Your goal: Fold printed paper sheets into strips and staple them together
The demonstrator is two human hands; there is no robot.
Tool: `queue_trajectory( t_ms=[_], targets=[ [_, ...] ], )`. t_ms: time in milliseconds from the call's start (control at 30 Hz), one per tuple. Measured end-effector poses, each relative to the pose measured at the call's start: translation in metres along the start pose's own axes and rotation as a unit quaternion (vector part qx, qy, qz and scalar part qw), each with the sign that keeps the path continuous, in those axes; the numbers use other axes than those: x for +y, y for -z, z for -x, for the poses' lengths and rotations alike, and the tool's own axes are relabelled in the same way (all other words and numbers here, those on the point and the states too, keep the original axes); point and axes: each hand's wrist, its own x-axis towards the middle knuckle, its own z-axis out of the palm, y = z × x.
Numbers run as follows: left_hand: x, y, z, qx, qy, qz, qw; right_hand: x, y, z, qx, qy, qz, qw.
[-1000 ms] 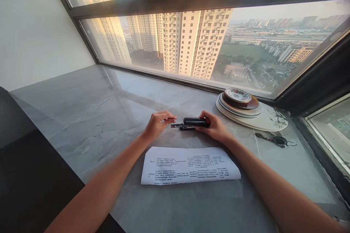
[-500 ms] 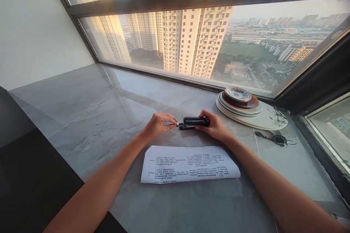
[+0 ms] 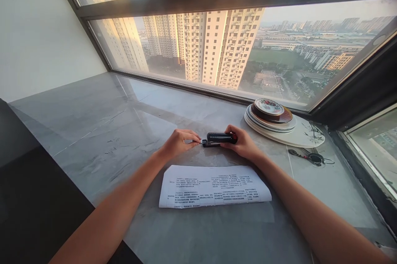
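Note:
A black stapler [image 3: 218, 138] lies on the grey marble sill [image 3: 102, 132], just beyond a printed sheet of paper [image 3: 214, 186]. My right hand [image 3: 243, 143] is wrapped round the stapler's right end. My left hand [image 3: 180, 142] is pinched at the metal tray that sticks out of the stapler's left end, fingers closed on it. Only a short piece of that tray shows between the fingers and the black body.
A stack of plates [image 3: 273, 120] with a flowered saucer on top stands at the right, by the window. A small dark metal object [image 3: 312, 157] with a ring lies near the right frame. The window glass runs along the sill's far edge.
My left hand has moved right, toward the stapler, and the metal tray now sticks out much less than a second ago. The right hand has kept its hold.

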Motion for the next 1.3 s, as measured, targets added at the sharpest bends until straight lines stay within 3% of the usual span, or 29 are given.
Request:
queue_trajectory(
  t_ms=[233,600,1000,1300],
  targets=[
    [-0.003,0.003,0.002,-0.007,-0.008,-0.024,1.000,0.001,0.000,0.000,0.002,0.001,0.000,1.000],
    [0.005,-0.001,0.000,0.053,0.010,-0.002,0.999,0.004,-0.001,0.000,0.006,-0.002,0.009,1.000],
    [0.002,-0.003,0.001,0.024,-0.003,-0.009,1.000,0.001,0.000,0.000,0.004,-0.001,0.008,1.000],
    [-0.006,0.020,0.007,-0.083,-0.001,0.016,0.996,0.001,0.003,0.000,0.001,-0.005,-0.012,1.000]
  ],
)
